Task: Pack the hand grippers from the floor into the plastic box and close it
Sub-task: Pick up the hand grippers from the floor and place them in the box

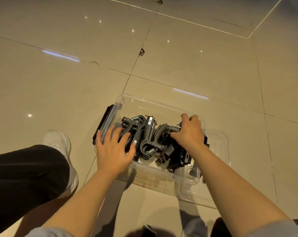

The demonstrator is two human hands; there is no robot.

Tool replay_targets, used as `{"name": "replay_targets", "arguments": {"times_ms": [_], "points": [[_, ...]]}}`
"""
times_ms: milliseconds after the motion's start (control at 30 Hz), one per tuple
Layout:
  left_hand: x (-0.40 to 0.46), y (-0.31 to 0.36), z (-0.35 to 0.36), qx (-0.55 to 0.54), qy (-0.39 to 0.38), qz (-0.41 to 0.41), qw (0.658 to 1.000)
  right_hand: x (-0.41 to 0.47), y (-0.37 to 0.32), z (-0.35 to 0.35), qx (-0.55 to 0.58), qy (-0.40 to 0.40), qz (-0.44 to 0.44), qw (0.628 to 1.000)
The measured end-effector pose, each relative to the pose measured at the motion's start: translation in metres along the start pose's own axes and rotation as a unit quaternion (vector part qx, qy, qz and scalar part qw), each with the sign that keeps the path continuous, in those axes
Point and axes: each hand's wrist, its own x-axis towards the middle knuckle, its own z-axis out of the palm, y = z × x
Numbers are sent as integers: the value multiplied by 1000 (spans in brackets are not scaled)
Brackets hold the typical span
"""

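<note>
On a glossy beige tiled floor [76,86], a clear box [161,103] holds black hand grippers [150,134]. The left hand [113,149] lies flat, released; the right hand [189,132] grasps one gripper.

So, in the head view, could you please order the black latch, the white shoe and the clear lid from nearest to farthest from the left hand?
From the left hand:
1. Black latch, on the box's left end, just beyond the fingers.
2. White shoe, on the floor farther left.
3. Clear lid, beyond the box's right side.
</note>
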Motion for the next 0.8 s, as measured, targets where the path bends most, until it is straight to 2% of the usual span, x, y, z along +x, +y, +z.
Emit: {"name": "replay_targets", "arguments": {"times_ms": [67, 133, 400, 567, 800], "points": [[-1, -1, 1, -6, 18, 2, 1000, -3, 7, 20, -107, 17, -46, 993], [-2, -1, 2, -10, 32, 3, 999, -6, 12, 39, -163, 20, -69, 984], [-3, -1, 3, -7, 27, 3, 1000, -4, 15, 40, -125, -38, -60, 990], [-2, -1, 3, -14, 7, -5, 1000, -49, 7, 44, -95, -62, -82, 990], [-1, -1, 1, -8, -9, -9, 1000, -53, 12, 50, -81, -124, -46, 988]]}}
